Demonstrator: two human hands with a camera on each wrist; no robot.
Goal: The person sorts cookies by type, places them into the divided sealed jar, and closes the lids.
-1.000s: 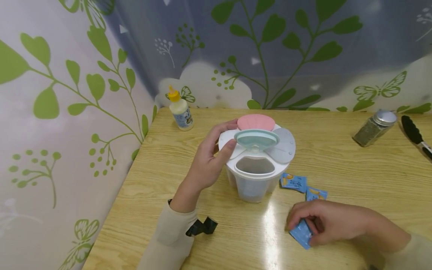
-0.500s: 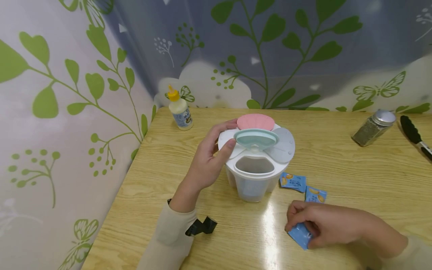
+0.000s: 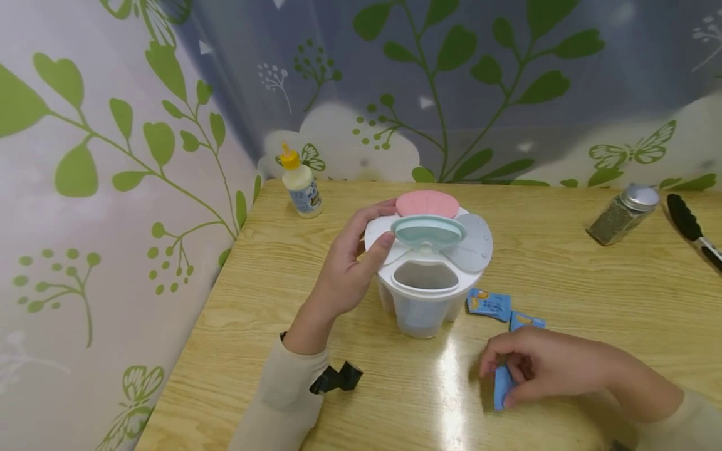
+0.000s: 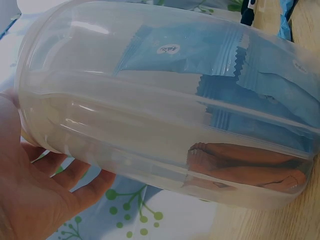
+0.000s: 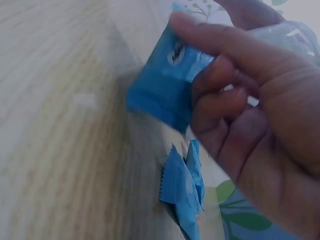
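Observation:
My left hand (image 3: 351,269) grips the left side of a white, lidded compartment container (image 3: 427,316), thumb on the top and fingers around the edge. Its green flap (image 3: 429,232) stands raised, and the front opening shows below it. Through the clear wall in the left wrist view, blue packets (image 4: 175,52) and brown-wrapped pieces (image 4: 250,167) lie in separate compartments. To the right of the container, my right hand (image 3: 555,363) pinches a small blue snack packet (image 3: 501,388), tilted on edge. The right wrist view shows the thumb on that packet (image 5: 162,75).
Two more blue packets (image 3: 488,304) lie beside the container, one partly behind my right hand. A yellow-capped glue bottle (image 3: 305,191) stands at back left. Further right are a spice jar (image 3: 622,214) and black-headed tongs (image 3: 688,219). Patterned walls border the wooden table (image 3: 242,313).
The blue packet in my right hand has turned from facing up to standing more on its edge. My right fingers have shifted slightly. My left hand and the container stay put.

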